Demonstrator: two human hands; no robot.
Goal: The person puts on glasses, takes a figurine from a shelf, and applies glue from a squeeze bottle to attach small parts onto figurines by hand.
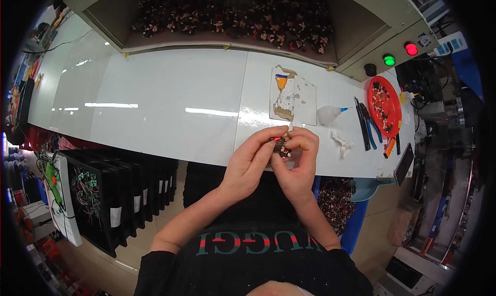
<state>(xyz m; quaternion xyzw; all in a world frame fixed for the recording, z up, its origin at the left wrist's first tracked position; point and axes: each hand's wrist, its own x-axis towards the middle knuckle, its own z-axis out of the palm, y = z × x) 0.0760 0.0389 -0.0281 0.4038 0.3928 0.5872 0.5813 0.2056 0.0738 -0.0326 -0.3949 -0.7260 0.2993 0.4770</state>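
Observation:
A small dark brown figurine [281, 147] with a red part on top and a pale face is held between both hands, just above the front edge of the white table. My left hand [249, 164] pinches its left side with thumb and fingertips. From the right, my right hand [298, 164] grips the same figurine with thumb and bent fingers. Beyond the hands lies a stained white board [305, 102] with torn cardboard on it. A clear squeeze bottle [327, 114] with a blue tip lies to its right.
A red tray [385, 125] of small parts, pliers [373, 126], a crumpled tissue [341, 142] and a phone [403, 164] are on the right. Many figurines [219, 26] fill the machine opening at the back. Black bins [111, 198] stand lower left; a blue bin [356, 226] is lower right.

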